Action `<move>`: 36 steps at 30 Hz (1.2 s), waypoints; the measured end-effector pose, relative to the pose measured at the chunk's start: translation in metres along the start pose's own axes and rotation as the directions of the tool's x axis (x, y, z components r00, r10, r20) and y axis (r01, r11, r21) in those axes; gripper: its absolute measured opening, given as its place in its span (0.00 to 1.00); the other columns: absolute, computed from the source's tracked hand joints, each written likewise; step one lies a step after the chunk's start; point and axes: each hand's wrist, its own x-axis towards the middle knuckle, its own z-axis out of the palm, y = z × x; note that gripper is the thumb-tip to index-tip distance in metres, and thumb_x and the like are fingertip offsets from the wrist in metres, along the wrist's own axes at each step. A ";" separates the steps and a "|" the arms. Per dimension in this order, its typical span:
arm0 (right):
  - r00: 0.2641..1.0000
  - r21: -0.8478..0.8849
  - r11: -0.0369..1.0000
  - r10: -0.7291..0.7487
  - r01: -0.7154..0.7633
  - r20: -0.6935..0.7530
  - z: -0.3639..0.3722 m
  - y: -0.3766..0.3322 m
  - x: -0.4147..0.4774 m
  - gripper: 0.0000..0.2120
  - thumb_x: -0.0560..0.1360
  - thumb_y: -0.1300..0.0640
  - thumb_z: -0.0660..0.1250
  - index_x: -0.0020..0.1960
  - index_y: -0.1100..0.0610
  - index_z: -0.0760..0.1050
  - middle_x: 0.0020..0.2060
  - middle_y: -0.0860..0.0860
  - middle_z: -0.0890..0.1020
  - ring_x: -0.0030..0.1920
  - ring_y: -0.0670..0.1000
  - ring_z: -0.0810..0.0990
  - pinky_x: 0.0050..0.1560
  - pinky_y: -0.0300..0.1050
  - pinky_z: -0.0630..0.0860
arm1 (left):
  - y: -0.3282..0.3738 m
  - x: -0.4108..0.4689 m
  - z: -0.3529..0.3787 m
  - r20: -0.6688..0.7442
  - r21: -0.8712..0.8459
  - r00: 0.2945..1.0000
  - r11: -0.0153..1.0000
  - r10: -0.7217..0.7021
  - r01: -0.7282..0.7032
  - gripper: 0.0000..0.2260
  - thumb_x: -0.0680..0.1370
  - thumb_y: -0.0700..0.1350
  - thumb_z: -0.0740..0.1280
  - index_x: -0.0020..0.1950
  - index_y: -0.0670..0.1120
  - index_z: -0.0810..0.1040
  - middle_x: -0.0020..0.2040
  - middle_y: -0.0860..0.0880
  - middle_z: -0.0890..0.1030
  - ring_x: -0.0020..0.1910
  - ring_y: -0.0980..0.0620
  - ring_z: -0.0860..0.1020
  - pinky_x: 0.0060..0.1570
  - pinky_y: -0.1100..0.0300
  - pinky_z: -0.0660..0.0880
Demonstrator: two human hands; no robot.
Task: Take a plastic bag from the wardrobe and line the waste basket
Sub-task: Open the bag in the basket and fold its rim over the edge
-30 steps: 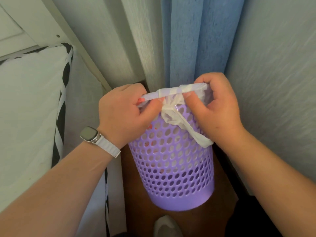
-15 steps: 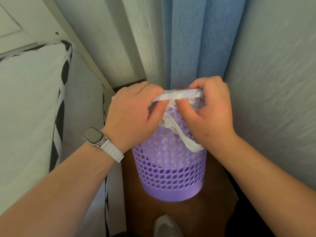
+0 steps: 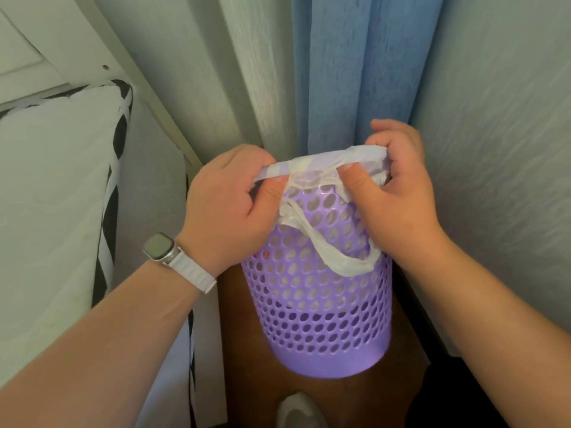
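Note:
A purple perforated waste basket [image 3: 321,316] stands on the brown floor in the corner. A thin white plastic bag [image 3: 324,163] is stretched over its near rim, and one bag handle [image 3: 336,261] hangs in a loop down the front. My left hand [image 3: 228,205], with a white watch on the wrist, grips the bag edge at the rim's left side. At the rim's right side my right hand [image 3: 398,193] pinches the bag edge. The basket's inside is hidden.
A white bed with a black-and-white patterned edge [image 3: 111,193] lies at the left. Pale and blue curtains [image 3: 333,69] hang behind the basket, and a wall [image 3: 500,149] closes the right. The toe of a white slipper [image 3: 299,412] shows at the bottom.
Both hands have spread apart along the rim, pulling the bag edge wider. The hanging handle loop now shows more fully on the basket's front.

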 end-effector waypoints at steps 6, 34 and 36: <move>0.998 -0.066 0.997 -0.040 0.036 -0.050 0.011 -0.001 -0.007 0.14 0.70 0.44 0.64 0.49 0.51 0.67 0.54 0.51 0.68 0.58 0.52 0.71 0.61 0.42 0.66 | 0.018 0.003 -0.006 0.082 0.163 0.996 0.986 0.034 -0.047 0.13 0.75 0.52 0.63 0.53 0.47 0.80 0.46 0.51 0.80 0.47 0.48 0.78 0.54 0.47 0.69; 0.987 -0.147 0.987 -0.091 0.071 -0.133 0.014 -0.008 -0.013 0.08 0.71 0.47 0.65 0.45 0.49 0.68 0.47 0.49 0.69 0.50 0.54 0.72 0.53 0.56 0.71 | 0.016 0.003 -0.002 0.063 0.113 0.997 0.992 0.054 -0.060 0.12 0.76 0.51 0.64 0.53 0.48 0.81 0.45 0.52 0.80 0.47 0.48 0.78 0.53 0.44 0.70; 0.987 -0.165 0.983 -0.098 0.077 -0.129 0.015 -0.010 -0.015 0.09 0.71 0.46 0.65 0.45 0.48 0.68 0.46 0.49 0.70 0.49 0.52 0.71 0.52 0.53 0.70 | 0.018 0.002 0.001 0.060 0.134 0.997 0.990 0.040 -0.048 0.10 0.76 0.50 0.64 0.53 0.48 0.81 0.44 0.53 0.78 0.45 0.48 0.77 0.52 0.48 0.69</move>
